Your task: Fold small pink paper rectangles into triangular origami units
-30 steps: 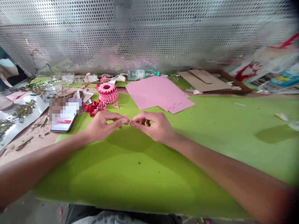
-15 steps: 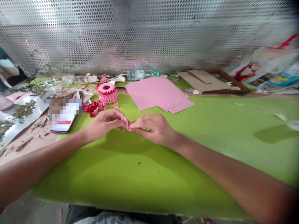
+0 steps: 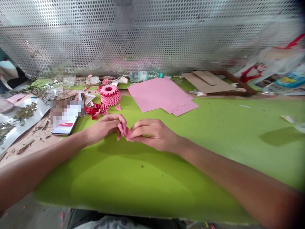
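Note:
A small folded pink paper piece is held between my two hands above the green table surface. My left hand has its fingers curled round the piece's left end. The fingertips of my right hand pinch its right end. Just beyond my left hand lie a small pink paper triangle and a pile of red folded pieces. Behind them stands a ring-shaped stack of pink folded paper.
Pink paper sheets lie behind my right hand. A phone rests at the left near dried plant bits. Along the back are a plastic bottle and brown cardboard, before a perforated metal panel.
The small pink piece has moved slightly left and down and is turned, its left end now more visible. Both hands have shifted with it, the left fingers more curled.

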A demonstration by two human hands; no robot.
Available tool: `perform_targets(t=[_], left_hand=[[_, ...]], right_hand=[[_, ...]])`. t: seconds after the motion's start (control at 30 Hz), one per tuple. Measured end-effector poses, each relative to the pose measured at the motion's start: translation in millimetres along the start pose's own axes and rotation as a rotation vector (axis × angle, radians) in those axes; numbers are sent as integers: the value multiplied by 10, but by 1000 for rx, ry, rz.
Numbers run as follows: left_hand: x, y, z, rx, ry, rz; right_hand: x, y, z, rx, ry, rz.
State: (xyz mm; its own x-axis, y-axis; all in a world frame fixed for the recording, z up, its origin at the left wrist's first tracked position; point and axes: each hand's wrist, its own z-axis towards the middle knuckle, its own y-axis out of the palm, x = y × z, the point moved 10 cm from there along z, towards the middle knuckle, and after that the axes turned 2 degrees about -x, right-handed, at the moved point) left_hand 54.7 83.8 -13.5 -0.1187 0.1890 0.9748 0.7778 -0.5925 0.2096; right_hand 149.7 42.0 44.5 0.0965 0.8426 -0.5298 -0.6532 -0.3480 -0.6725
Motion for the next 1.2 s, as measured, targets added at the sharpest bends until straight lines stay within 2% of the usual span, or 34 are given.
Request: perform_targets(t=[0.17,0.47,0.77,0.97,1.07,1.2], left_hand=[[-15,8,9,-10,2,-77],[11,-23,38,29,21,-139],[-14,-20,45,20,-21,-125],[-29,-8,36,10,-36,-103],[-35,-6,33,0,-43,-91],[-33,4,37,-21,-38,-92]], right_hand=[[8,15,-2,0,24,-8],[196,18,-12,46,236,41],[103,17,-14,25,84,67],[59,-29,4,46,67,57],[103,-34,1,58,113,104],[245,1,-17,63,274,186]])
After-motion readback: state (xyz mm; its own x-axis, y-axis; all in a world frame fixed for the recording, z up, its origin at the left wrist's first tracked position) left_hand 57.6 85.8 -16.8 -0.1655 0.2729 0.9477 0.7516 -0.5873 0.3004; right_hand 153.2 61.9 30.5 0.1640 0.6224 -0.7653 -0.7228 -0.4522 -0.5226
